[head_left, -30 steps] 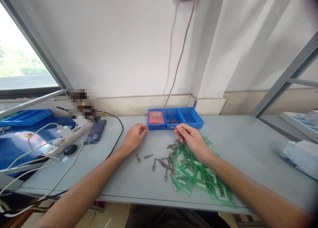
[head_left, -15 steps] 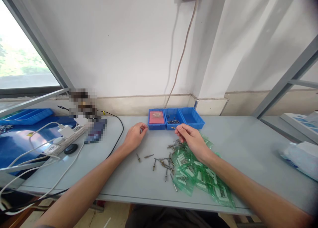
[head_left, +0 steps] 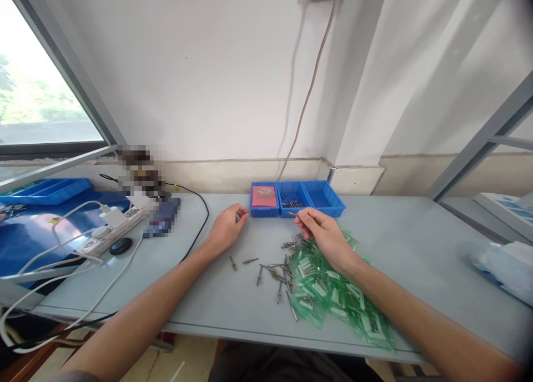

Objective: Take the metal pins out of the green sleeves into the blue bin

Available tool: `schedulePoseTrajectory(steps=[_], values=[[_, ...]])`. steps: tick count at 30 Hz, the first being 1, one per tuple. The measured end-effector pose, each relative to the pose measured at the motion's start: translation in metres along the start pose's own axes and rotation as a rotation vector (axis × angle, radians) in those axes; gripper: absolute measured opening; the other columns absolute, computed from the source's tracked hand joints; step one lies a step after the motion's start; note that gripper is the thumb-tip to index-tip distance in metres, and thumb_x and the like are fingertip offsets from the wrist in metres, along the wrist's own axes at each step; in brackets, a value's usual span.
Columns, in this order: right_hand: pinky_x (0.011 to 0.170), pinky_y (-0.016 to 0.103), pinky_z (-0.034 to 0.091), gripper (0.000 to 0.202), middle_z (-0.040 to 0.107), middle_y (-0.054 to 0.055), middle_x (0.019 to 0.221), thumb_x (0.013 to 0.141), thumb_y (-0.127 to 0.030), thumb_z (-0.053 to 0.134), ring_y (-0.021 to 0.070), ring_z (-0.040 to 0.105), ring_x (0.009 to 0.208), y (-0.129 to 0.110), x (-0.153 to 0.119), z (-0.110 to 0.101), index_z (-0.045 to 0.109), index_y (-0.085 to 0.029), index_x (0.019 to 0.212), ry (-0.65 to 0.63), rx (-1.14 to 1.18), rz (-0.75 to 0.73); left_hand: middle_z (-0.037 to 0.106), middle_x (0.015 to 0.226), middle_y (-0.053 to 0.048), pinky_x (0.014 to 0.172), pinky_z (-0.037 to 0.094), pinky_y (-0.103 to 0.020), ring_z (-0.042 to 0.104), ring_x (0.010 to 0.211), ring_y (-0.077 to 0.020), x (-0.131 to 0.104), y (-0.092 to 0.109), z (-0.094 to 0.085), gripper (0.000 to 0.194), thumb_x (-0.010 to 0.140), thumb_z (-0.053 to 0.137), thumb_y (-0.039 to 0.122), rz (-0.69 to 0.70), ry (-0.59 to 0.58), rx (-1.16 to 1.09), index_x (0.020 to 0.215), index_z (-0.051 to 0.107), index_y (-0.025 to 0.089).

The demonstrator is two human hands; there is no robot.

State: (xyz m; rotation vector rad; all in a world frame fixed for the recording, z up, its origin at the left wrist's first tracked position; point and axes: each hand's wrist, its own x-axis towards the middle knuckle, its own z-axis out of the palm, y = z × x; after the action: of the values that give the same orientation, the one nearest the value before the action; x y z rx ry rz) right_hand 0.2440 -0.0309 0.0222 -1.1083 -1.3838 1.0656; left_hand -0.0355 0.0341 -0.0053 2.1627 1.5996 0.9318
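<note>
Where green packets (head_left: pixel 346 300) pile up, white slips (head_left: pixel 335 296) (illegible) show through.

I caught the head camera's view swinging slightly toward 9 o'clock: the blue trays (head_left: pixel 325 196), hanging cable (head_left: pixel 309 93) and right hand (head_left: pixel 320 227) with its rivet (head_left: pixel 292 213) now appear shifted toward 3 o'clock.

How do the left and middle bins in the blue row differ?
The left bin holds a flat pink item; the middle bin holds loose metal pieces. The left hand is beside the left bin; a slim piece in the right hand shows before the middle bin. Both are blue.
</note>
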Motion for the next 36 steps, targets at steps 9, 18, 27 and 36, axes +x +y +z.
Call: schedulePoseTrajectory(steps=[9, 18, 27, 36], values=[[0.062, 0.029, 0.036, 0.032, 0.049, -0.005, 0.07, 0.096, -0.055, 0.067, 0.0137, 0.045, 0.061, -0.005, -0.004, 0.002, 0.061, -0.024, 0.096, -0.07, 0.027, -0.052, 0.074, 0.098, -0.002, 0.077, 0.045, -0.031, 0.062, 0.077, -0.0172, 0.0, 0.0, 0.001, 0.012, 0.099, 0.058, 0.027, -0.001, 0.003, -0.005, 0.101, 0.068, 0.022], [0.061, 0.029, 0.039, 0.027, 0.055, -0.003, 0.084, 0.093, -0.049, 0.071, 0.0126, 0.048, 0.061, -0.008, -0.004, 0.002, 0.058, -0.025, 0.098, -0.048, 0.033, -0.058, 0.074, 0.097, -0.002, 0.078, 0.045, -0.031, 0.064, 0.079, -0.0179, 0.001, -0.001, 0.002, 0.01, 0.098, 0.059, 0.025, 0.0, 0.005, 0.005, 0.1, 0.069, 0.022], [0.061, 0.029, 0.035, 0.026, 0.054, -0.002, 0.097, 0.092, -0.047, 0.075, 0.0097, 0.047, 0.061, -0.007, -0.005, 0.001, 0.062, -0.025, 0.096, -0.102, 0.109, -0.042, 0.073, 0.096, -0.001, 0.077, 0.045, -0.031, 0.063, 0.078, -0.0176, 0.0, -0.002, 0.002, 0.011, 0.099, 0.058, 0.027, -0.004, -0.012, 0.004, 0.101, 0.068, 0.024], [0.062, 0.028, 0.034, 0.036, 0.053, -0.002, 0.083, 0.091, -0.054, 0.077, 0.0108, 0.042, 0.064, -0.013, -0.009, 0.003, 0.063, -0.021, 0.087, -0.182, 0.362, 0.09, 0.074, 0.096, -0.003, 0.078, 0.046, -0.031, 0.064, 0.082, -0.0191, -0.001, -0.001, 0.0, 0.012, 0.099, 0.057, 0.028, 0.013, -0.032, 0.023, 0.101, 0.068, 0.023]])
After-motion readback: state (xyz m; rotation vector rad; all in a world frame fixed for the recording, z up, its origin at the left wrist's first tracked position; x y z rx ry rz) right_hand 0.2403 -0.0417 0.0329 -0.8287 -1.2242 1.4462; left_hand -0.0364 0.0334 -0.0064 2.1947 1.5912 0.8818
